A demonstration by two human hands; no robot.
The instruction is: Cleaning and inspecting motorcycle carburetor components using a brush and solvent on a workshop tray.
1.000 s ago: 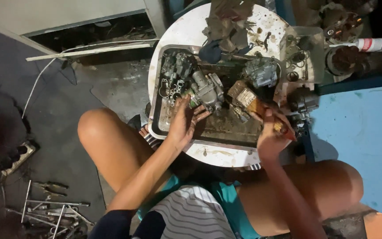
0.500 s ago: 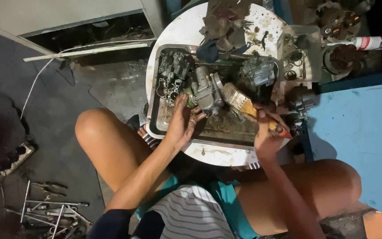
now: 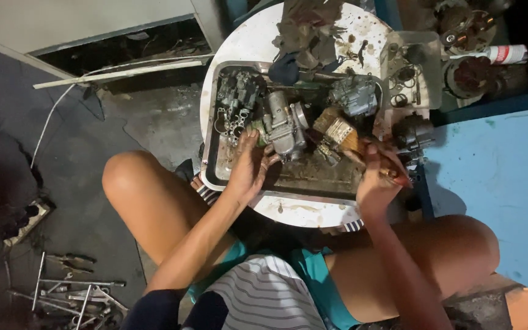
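A dirty metal tray sits on a round white table between my knees. My left hand grips a grey metal carburetor in the tray's middle, fingers under its near side. My right hand holds the wooden handle of a paintbrush, its worn bristles against the carburetor's right side. A second carburetor body lies at the tray's far right. Small grey metal parts are heaped at the tray's far left.
Dirty rags lie on the table's far side. A clear box of small parts stands to the right, beside a blue surface. Several spanners lie on the floor at lower left, near a power strip.
My right hand has brought the paintbrush from the tray's right part leftward against the carburetor. My left hand keeps its hold and has tilted the carburetor a little.
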